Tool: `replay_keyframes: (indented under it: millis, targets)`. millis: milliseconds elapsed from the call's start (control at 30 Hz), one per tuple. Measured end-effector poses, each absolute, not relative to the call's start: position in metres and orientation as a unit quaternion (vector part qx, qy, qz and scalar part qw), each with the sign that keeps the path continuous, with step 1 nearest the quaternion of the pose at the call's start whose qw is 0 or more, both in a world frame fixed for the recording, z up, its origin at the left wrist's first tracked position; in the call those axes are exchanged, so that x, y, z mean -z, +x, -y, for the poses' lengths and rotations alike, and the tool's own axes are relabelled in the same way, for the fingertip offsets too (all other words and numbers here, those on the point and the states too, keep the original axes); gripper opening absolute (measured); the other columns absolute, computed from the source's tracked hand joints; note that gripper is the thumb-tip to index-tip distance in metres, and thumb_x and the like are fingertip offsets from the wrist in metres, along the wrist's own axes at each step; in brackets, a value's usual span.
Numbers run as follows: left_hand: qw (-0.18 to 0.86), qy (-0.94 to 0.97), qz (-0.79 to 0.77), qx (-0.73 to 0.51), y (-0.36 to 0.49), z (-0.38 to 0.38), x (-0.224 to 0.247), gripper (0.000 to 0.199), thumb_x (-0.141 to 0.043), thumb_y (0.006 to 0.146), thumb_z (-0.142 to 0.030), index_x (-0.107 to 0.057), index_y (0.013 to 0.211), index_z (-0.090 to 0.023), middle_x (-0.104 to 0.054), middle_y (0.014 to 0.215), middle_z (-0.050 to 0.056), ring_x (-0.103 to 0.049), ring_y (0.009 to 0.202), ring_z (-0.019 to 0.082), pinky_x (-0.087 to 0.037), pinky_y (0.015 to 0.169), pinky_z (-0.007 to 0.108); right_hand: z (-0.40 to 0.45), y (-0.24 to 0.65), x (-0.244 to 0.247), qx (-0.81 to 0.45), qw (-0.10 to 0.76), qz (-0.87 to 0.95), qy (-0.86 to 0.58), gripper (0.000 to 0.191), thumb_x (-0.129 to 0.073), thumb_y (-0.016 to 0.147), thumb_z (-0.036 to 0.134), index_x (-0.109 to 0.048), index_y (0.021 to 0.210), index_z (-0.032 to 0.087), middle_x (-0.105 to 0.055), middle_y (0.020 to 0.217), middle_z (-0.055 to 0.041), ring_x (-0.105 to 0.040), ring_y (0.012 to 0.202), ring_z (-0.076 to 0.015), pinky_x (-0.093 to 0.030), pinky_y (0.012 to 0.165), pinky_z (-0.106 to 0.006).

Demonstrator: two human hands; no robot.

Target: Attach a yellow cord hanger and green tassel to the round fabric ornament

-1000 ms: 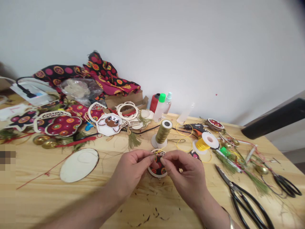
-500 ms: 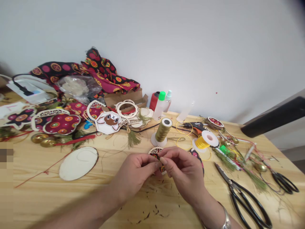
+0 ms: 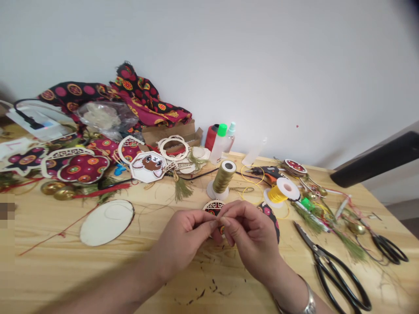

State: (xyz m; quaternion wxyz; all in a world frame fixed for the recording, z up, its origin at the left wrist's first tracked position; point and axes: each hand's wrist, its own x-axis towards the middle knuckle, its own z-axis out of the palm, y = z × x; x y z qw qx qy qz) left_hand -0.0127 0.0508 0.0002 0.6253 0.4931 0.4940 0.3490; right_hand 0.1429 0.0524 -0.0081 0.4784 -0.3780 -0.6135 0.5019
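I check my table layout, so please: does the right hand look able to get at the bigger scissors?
Likely yes: the right hand has mostly bare table between it and the bigger scissors, though its fingers are busy beside the left hand.

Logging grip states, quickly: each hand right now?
Left hand: pinched shut; anything held can't be told.
Right hand: also pinched shut, anything held can't be told.
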Motion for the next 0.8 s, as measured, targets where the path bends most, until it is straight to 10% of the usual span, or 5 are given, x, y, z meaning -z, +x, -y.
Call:
replay_keyframes:
  millis: [533,800]
  targets:
    - [0.456,0.564,-0.562,-0.398,-0.0109,-0.0446,0.0024,0.019,-0.055,0.078,-0.025,-0.066,0.065,-0.018,-0.063,0.059,-0.001,-0.055,0.059,0.015,-0.042,0.057,0.023,-0.0427,0.1422,0.0105,-0.342,0.428,0.746,-0.379,0.018,-0.049,0.085,0.005,-0.046,0.079,0.022,-0.057,0.076,0.0020,-0.054,0.070,-0.0108,-0.042,0.064,-0.024]
    - [0.538,0.514,-0.544,-0.388,-0.0141,-0.0516,0.0006,0.021,-0.058,0.078,-0.027,-0.067,0.062,-0.016,-0.057,0.055,-0.003,-0.047,0.056,0.011,-0.038,0.057,0.022,-0.0479,0.1426,0.0138,-0.297,0.431,0.784,-0.333,0.018,-0.049,0.085,0.003,-0.048,0.082,0.021,-0.060,0.079,-0.0011,-0.059,0.078,-0.0137,-0.047,0.070,-0.027]
